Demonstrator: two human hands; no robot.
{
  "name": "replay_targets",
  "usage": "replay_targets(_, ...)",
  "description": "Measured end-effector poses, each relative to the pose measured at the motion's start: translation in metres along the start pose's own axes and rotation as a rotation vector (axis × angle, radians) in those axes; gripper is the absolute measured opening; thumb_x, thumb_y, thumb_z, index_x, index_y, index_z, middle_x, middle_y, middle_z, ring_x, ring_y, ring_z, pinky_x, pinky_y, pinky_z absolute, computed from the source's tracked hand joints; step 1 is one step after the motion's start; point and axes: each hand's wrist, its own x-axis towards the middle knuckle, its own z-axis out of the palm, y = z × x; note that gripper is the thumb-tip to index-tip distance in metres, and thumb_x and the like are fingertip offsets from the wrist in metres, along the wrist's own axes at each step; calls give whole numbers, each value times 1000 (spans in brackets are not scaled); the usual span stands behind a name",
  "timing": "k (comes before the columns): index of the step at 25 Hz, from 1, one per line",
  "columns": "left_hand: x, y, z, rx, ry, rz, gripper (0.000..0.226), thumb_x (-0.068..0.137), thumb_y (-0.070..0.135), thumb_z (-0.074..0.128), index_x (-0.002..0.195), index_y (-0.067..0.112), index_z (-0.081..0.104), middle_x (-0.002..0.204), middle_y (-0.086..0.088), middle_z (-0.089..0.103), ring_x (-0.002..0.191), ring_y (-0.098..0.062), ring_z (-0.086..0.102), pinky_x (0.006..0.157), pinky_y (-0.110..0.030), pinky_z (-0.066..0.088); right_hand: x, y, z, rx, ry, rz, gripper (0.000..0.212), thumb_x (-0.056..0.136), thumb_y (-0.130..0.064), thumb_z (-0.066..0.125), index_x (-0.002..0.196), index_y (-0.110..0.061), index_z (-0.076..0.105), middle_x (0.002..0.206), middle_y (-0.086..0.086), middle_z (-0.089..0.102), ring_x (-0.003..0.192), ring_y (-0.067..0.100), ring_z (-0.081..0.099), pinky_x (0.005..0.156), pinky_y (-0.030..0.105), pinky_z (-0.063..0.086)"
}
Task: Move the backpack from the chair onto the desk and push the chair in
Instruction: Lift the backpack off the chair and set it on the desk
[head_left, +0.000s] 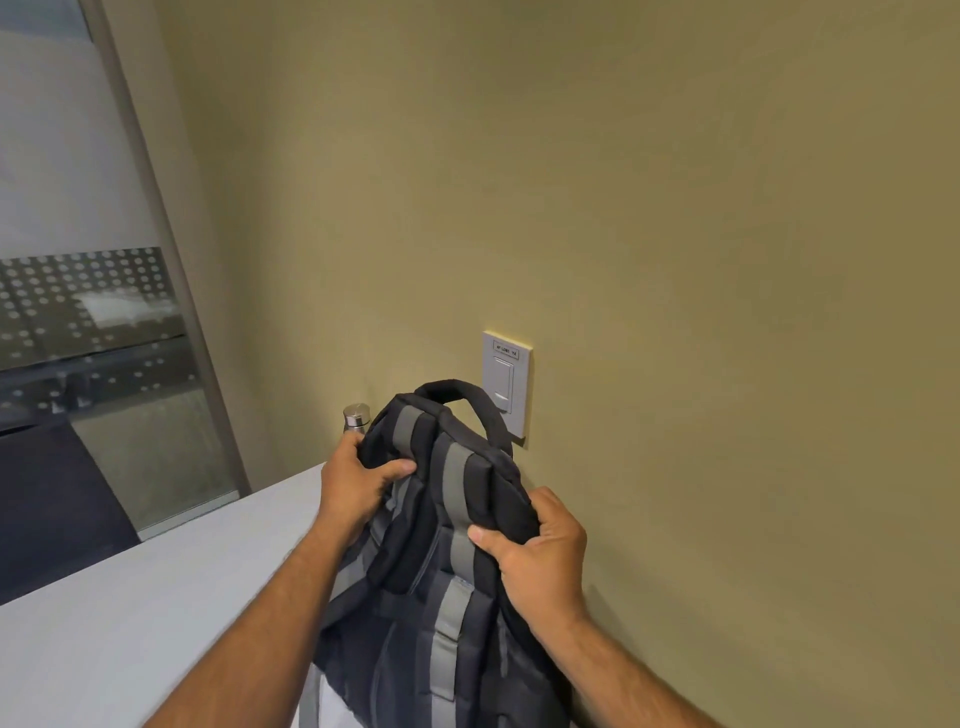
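Note:
A black backpack (436, 561) with grey straps stands upright over the white desk (130, 623), close to the beige wall. My left hand (358, 483) grips its upper left side near the shoulder strap. My right hand (540, 556) grips the padded top on the right. The carry handle arches up at the top. The backpack's bottom is cut off by the frame edge, so I cannot tell whether it rests on the desk. The chair is out of view.
A steel bottle (356, 418) stands on the desk behind my left hand, by the wall. A wall switch plate (506, 384) sits just behind the backpack. A frosted glass panel (78, 260) with a metal frame stands at the left.

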Motion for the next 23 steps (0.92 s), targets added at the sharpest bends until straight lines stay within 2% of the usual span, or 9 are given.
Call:
replay_targets(3,10,-8,10,-16,-29,-3,48,76,17,88,113,12,57,114,-10,69,103,-29,67,89,-46,57,5,6,-1,-31,21,7,41,60,-1,94,69,-5,54,69,8,57,61,8,47,57,23,45)
replay_targets(6,15,-15,19,-11,-36,-9,47,77,17,88,112,11,56,114,-12,68,104,-31,66,85,-43,57,6,12,-4,-60,40,24,40,61,-3,94,70,-4,55,74,17,60,63,11,49,59,26,46)
replay_targets(8,11,-17,21,1,-49,-15,47,78,17,87,112,9,55,115,-13,67,105,-32,65,83,-40,55,4,15,-7,-79,49,45,39,62,-2,93,71,-6,56,74,15,62,63,8,50,59,24,46)
replay_targets(10,8,-19,21,19,-61,-25,50,79,17,86,117,9,54,120,-12,65,108,-32,63,89,-42,54,2,21,-10,-96,52,59,38,62,-3,94,72,-7,57,74,12,64,63,8,51,59,25,48)
replay_targets(13,3,-22,19,56,-103,-36,58,79,20,87,125,10,53,127,-13,64,116,-33,62,101,-48,53,2,29,-19,-172,66,77,40,60,-15,95,76,-8,60,78,12,66,66,19,58,63,37,53)
replay_targets(15,-4,-21,18,82,-125,-32,64,81,21,85,133,10,49,135,-14,61,122,-34,59,106,-50,50,0,27,-25,-218,52,104,38,60,-22,95,79,-15,63,82,4,71,73,20,66,68,42,58)
replay_targets(18,-15,-17,15,151,-152,25,74,87,24,79,147,12,39,149,-14,52,133,-35,52,112,-51,43,-3,21,-31,-295,18,120,41,60,-33,95,85,-28,63,89,-10,72,81,12,68,72,37,61)
replay_targets(20,-23,-14,11,257,-146,102,77,90,29,76,152,15,34,155,-12,47,139,-34,47,115,-53,40,-4,15,-35,-381,1,109,49,60,-42,93,96,-31,62,98,-14,68,90,11,67,77,33,59)
replay_targets(23,-38,-12,5,523,-108,298,73,93,39,69,153,19,33,157,-8,44,142,-31,45,118,-53,38,-5,5,-41,-488,-52,71,85,63,-48,90,135,-24,53,128,-8,59,116,14,58,100,34,52)
